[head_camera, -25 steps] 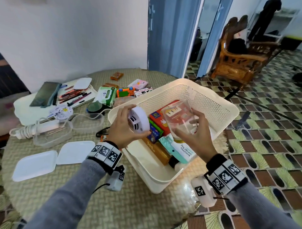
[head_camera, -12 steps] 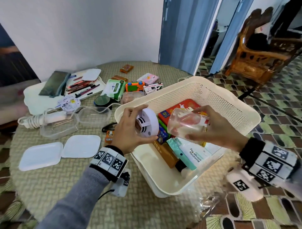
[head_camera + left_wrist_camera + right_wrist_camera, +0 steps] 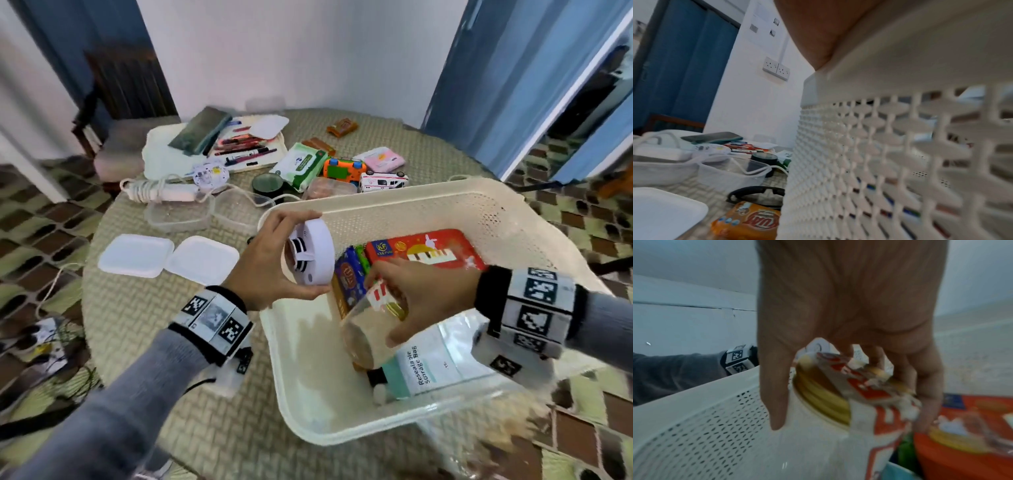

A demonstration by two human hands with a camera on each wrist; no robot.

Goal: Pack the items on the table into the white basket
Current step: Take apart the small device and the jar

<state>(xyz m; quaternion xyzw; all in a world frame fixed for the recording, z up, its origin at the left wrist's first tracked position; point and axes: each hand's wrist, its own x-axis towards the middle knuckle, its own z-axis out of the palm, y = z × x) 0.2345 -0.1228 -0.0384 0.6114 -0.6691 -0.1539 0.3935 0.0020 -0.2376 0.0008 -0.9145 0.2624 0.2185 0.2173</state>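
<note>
The white basket (image 3: 507,219) stands on the right part of the round table (image 3: 205,428). The left hand (image 3: 270,263) holds a round white smoke alarm (image 3: 313,251) on edge above the basket's left rim, fingers and thumb curled around it. The right hand (image 3: 421,294) grips a clear jar (image 3: 368,318) tilted low inside the basket, beside a red box (image 3: 442,246) and a storage bag pack (image 3: 428,363). 2 white lids (image 3: 164,255) lie on the table to the left.

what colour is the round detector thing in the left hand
White, with dark vent slots on its face. The round detector shows best in the head view, gripped by the left hand.
</note>
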